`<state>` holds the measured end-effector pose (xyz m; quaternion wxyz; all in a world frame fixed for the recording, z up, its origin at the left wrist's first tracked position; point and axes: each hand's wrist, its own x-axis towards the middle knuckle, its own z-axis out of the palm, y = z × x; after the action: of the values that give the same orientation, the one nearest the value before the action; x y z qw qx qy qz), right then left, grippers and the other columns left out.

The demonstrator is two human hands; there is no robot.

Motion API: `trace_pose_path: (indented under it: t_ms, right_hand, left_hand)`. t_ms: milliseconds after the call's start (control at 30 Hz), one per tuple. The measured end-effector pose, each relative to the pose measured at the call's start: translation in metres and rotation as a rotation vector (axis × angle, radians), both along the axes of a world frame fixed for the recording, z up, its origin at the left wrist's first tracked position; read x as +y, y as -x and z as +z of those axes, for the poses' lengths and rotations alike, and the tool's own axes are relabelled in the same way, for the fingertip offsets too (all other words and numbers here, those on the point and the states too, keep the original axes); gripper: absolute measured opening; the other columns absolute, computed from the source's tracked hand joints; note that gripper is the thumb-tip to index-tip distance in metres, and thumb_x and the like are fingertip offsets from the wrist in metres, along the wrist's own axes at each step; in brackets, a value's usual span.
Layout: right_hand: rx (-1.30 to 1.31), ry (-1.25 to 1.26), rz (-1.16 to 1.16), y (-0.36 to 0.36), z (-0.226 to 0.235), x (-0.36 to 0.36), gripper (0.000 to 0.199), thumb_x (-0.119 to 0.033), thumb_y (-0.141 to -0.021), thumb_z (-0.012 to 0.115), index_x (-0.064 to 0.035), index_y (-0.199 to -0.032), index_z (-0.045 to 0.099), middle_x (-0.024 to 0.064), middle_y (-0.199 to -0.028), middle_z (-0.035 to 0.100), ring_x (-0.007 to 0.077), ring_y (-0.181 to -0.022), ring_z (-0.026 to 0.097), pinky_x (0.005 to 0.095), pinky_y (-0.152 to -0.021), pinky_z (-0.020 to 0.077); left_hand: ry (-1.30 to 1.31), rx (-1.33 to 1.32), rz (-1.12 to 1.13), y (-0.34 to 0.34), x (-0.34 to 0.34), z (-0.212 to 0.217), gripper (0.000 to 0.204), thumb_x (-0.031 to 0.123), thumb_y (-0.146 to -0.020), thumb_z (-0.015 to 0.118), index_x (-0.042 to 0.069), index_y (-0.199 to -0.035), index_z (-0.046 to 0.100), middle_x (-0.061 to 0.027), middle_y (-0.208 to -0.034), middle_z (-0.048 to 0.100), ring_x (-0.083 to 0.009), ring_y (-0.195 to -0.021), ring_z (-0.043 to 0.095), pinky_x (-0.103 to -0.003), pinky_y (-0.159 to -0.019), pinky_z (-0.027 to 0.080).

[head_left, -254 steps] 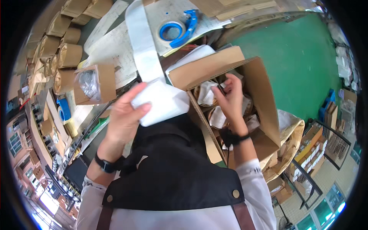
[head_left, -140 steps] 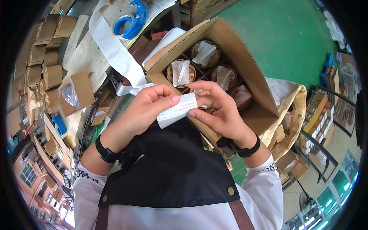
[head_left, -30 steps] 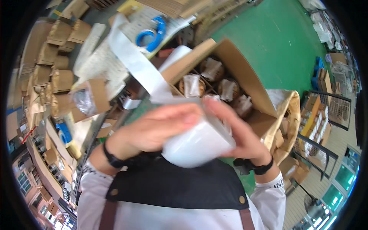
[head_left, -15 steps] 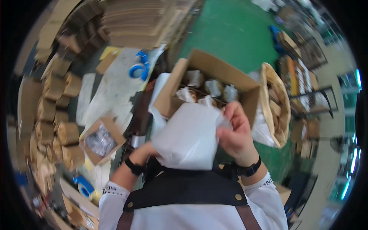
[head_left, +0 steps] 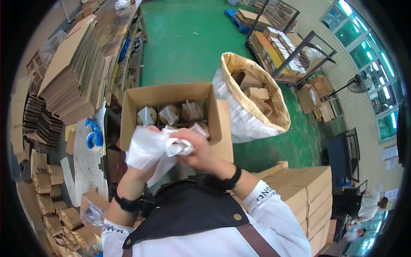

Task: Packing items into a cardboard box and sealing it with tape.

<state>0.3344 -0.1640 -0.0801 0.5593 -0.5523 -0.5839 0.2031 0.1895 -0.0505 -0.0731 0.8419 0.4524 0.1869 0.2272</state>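
Note:
A thin white plastic bag (head_left: 144, 147) is bunched up between my two hands, over the near edge of an open cardboard box. My right hand (head_left: 198, 149) is closed on the bag's gathered, crumpled end. My left hand (head_left: 144, 171) grips the bag from its left side, its fingers mostly covered by the film. Whether anything is inside the bag I cannot tell. The cardboard box (head_left: 171, 91) holds several round items with clear or white wrapping, such as a wrapped item (head_left: 169, 115), set apart by dividers.
Right of the box stands a white sack (head_left: 233, 124) full of cardboard pieces. A workbench (head_left: 87, 171) on the left carries a blue tape dispenser (head_left: 95, 136), stacked flat cardboard (head_left: 70, 77) and several brown paper rolls (head_left: 68, 218). Closed cartons (head_left: 299, 188) are piled at my right.
My view has turned right. The bag, earlier spread out flat and wide, is now bunched up over the box, and my right hand has closed round its gathered end.

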Motion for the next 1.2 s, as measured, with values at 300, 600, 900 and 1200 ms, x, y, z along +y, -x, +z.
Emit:
trace_pose_path:
  t_ms: [300,600,900,1200]
  right_hand:
    - [-0.615,-0.154,-0.059,-0.064,0.034,0.026,0.028,-0.014,-0.064,0.06,-0.0011,-0.089,0.06,0.0171,-0.089,0.057,0.0399,-0.09,0.052,0.0474,-0.083,0.0397]
    - [-0.645,-0.179,0.076,-0.006,0.036,0.061,0.098,-0.039,-0.07,0.076,0.0028,-0.141,0.023,0.0321,-0.15,0.005,0.0477,-0.137,0.012,0.056,-0.108,0.0168]
    - [-0.024,-0.206,0.428,0.119,0.007,0.155,0.037,-0.018,-0.084,0.065,-0.0013,-0.114,0.051,0.0164,-0.103,0.057,0.0282,-0.085,0.06,0.0401,-0.08,0.0488]
    - [-0.297,-0.407,0.451,0.312,0.028,0.206,0.034,-0.017,-0.094,0.042,0.0005,-0.12,0.054,0.0232,-0.131,0.049,0.0359,-0.116,0.051,0.0462,-0.094,0.039]
  left_hand:
    - [0.542,-0.424,-0.149,-0.063,-0.027,-0.035,0.057,0.063,-0.093,0.032,0.016,-0.12,0.05,-0.003,-0.114,0.058,-0.0212,-0.108,0.057,-0.044,-0.093,0.047]
    - [0.54,-0.355,0.858,-0.042,-0.005,-0.026,0.048,0.05,-0.087,0.062,0.006,-0.107,0.061,-0.0074,-0.095,0.067,-0.0181,-0.076,0.066,-0.035,-0.062,0.054]
    - [-0.091,-0.317,0.535,0.047,0.043,-0.108,0.074,0.069,-0.089,0.033,0.018,-0.144,0.034,-0.0088,-0.145,0.038,-0.0202,-0.131,0.039,-0.036,-0.106,0.031]
    - [0.364,-0.63,1.003,0.233,0.046,0.01,0.055,0.048,-0.099,0.039,0.016,-0.143,0.036,-0.0051,-0.138,0.046,-0.0154,-0.124,0.045,-0.029,-0.103,0.035]
